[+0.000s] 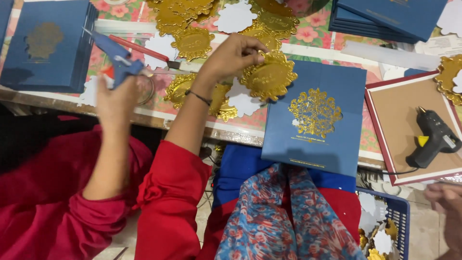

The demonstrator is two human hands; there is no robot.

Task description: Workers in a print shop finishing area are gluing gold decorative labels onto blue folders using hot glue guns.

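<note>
Above the blue card [315, 118], right-hand fingers [250, 53] pinch a gold medallion [269, 77].

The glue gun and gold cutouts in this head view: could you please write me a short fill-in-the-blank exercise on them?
1. The left hand grips a ____ glue gun.
2. The right hand holds a gold ____.
3. The blue folder bears a ____ emblem.
4. The black glue gun lies on a ____ board.

Missing words: blue; cutout; gold; brown
</note>
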